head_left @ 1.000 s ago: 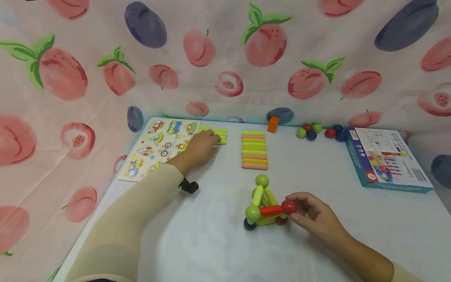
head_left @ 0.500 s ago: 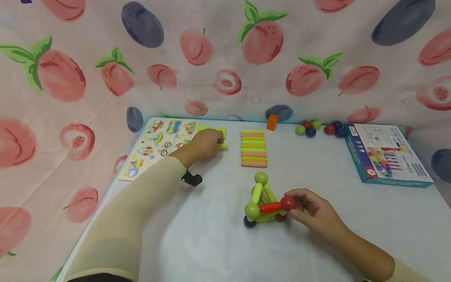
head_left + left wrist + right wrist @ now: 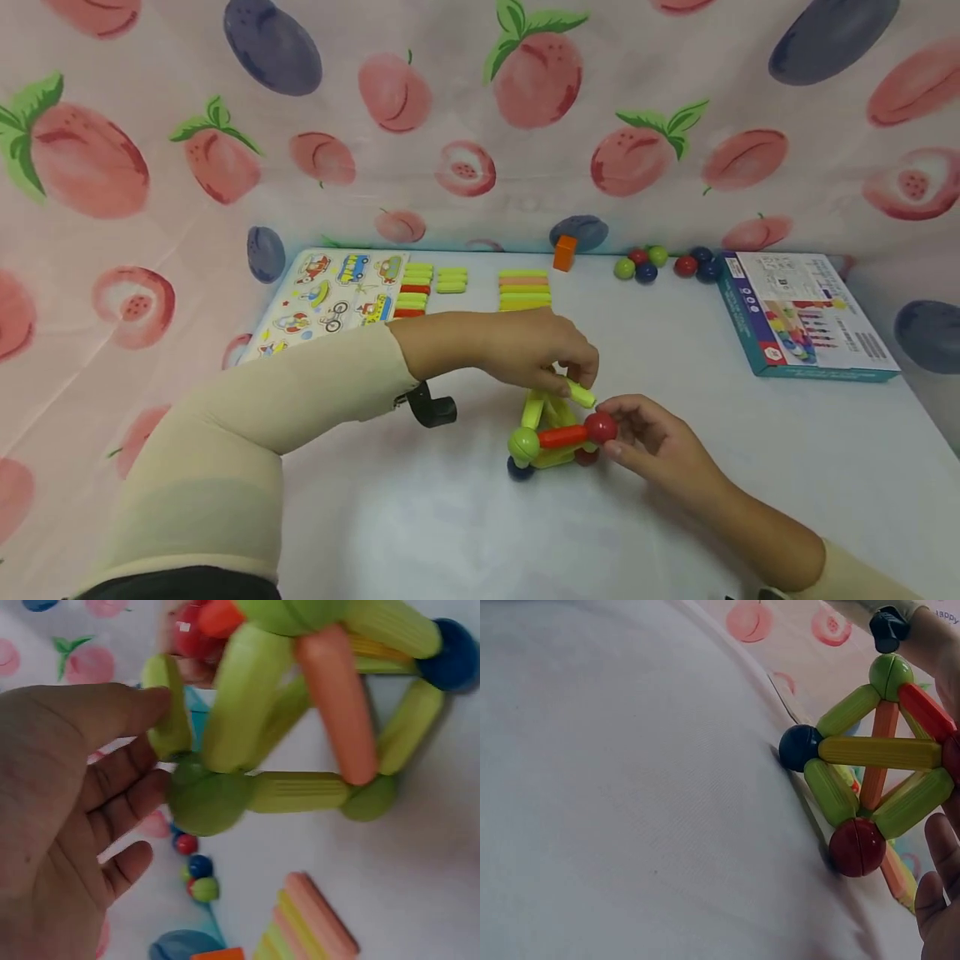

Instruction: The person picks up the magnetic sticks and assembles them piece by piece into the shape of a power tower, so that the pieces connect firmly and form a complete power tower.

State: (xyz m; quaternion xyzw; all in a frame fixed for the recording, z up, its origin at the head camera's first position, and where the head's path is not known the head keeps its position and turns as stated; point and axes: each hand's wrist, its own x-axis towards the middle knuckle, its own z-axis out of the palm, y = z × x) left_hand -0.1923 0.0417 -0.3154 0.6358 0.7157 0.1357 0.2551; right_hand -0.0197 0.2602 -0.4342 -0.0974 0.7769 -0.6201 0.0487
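Observation:
A framework of magnetic sticks and balls stands on the table in the head view, with lime sticks (image 3: pixel 532 410), a red stick (image 3: pixel 562 437) and a lime ball (image 3: pixel 523 444). My left hand (image 3: pixel 536 350) pinches a lime magnetic stick (image 3: pixel 581 395) between thumb and fingers. In the left wrist view, this stick's lower end is right at a green ball (image 3: pixel 210 795) of the framework. At the framework's right corner, my right hand (image 3: pixel 667 446) holds the red ball (image 3: pixel 601 427) between thumb and fingers. Blue and dark red balls sit at its base.
Behind my left arm lies a picture puzzle board (image 3: pixel 318 292), with lime and red sticks (image 3: pixel 414 297) beside it. A row of sticks (image 3: pixel 524 292) is partly hidden by my left hand. Loose balls (image 3: pixel 646 272), an orange block (image 3: pixel 565 253) and a toy box (image 3: pixel 810 317) lie farther back.
My left hand has brought a lime stick from the group beside the board, rightward and nearer, to the framework's top. My right hand stays at the red ball.

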